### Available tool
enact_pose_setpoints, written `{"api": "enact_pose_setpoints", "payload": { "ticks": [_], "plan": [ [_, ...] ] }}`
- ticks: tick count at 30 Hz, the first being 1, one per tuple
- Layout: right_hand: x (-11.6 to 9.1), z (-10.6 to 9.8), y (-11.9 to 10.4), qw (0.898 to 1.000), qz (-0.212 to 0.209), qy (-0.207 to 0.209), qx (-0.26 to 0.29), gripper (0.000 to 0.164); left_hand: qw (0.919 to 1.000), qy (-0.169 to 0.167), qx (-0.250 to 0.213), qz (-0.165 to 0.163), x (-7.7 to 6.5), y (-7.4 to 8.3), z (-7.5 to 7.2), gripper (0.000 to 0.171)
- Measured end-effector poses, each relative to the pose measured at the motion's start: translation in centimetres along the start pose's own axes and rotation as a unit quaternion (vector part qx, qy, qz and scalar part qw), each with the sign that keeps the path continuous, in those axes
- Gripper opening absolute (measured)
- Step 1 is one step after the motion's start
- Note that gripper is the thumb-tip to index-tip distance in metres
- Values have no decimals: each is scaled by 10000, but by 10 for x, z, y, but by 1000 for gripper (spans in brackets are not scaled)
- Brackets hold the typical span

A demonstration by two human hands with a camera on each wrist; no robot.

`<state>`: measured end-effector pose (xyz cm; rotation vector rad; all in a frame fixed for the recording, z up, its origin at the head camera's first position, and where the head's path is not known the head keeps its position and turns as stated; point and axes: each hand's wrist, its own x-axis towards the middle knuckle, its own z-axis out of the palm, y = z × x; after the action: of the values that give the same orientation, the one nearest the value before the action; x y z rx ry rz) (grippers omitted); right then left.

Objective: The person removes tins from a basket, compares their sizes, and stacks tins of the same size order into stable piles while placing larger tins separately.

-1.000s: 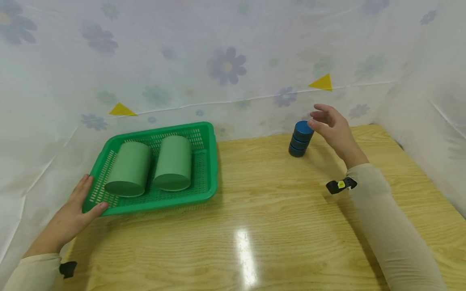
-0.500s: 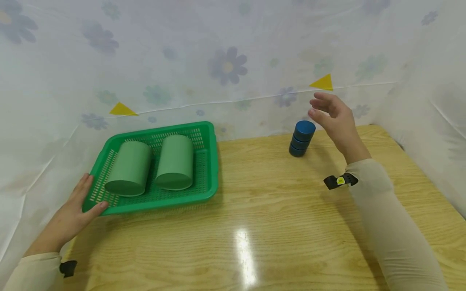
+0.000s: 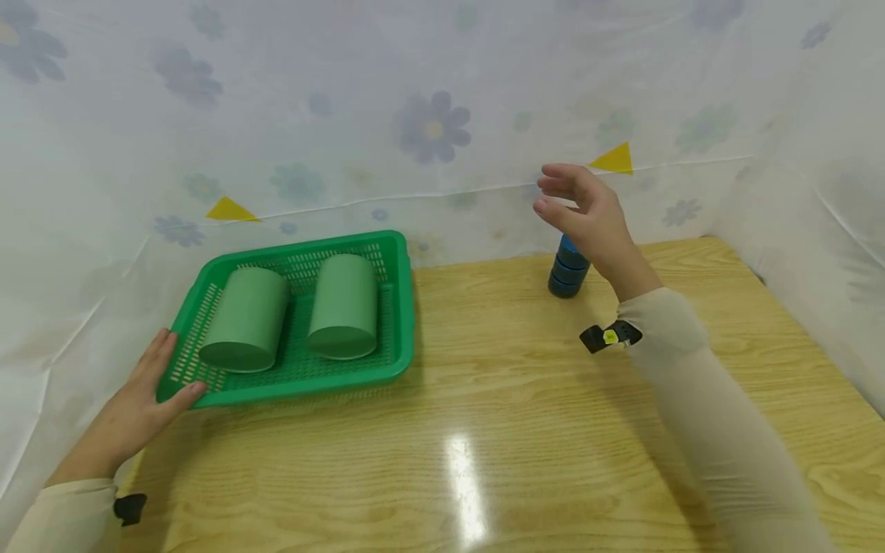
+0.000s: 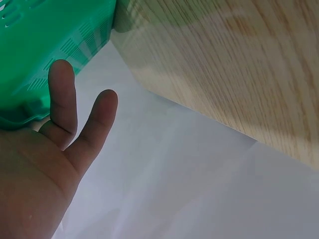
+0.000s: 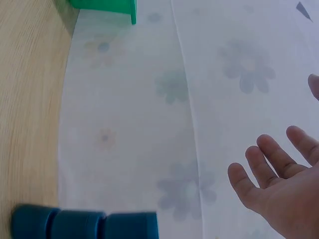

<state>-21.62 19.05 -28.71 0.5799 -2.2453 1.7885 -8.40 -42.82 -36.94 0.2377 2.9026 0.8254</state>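
Observation:
My left hand (image 3: 141, 403) rests at the near left corner of a green plastic basket (image 3: 409, 338), its thumb along the front rim. In the left wrist view, two fingers (image 4: 97, 124) stick out straight beside the basket wall. Inside the basket lie a pale green cylinder (image 3: 245, 319) on the left and a second pale green cylinder (image 3: 343, 303) on the right, apart from each other. Raised above the table, my right hand (image 3: 591, 223) has loosely bent fingers and holds nothing. Behind it, partly covered in the head view, stands an upright dark blue stack of three round segments (image 3: 568, 276).
The wooden table (image 3: 498, 399) reaches back to a white flower-printed sheet (image 3: 311, 115), which also hangs at both sides. Two yellow triangles (image 3: 231, 210) mark the back sheet. The blue stack stands near the table's back edge.
My right hand has risen from beside the blue stack's top and moved left across it. The right green cylinder has shifted rightward in the basket. My left hand has stayed put.

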Motion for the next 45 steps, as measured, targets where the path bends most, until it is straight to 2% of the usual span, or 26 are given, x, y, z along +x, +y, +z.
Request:
{"api": "enact_pose_setpoints", "payload": {
  "ticks": [14,23,38,45],
  "plan": [
    [34,53,-26,9959,-62,-646,-633,62,10000,-15,40,2,2,2,0,90],
    [53,93,-37,9915,-3,-1058,-757,65,9999,-23,129,-85,3,1,0,91],
    [71,155,-50,9795,566,-1653,-1000,69,9999,-21,115,-94,5,4,2,92],
    [80,191,-53,9763,851,-1760,-931,67,9999,38,86,-74,4,4,5,92]
  ]
}}
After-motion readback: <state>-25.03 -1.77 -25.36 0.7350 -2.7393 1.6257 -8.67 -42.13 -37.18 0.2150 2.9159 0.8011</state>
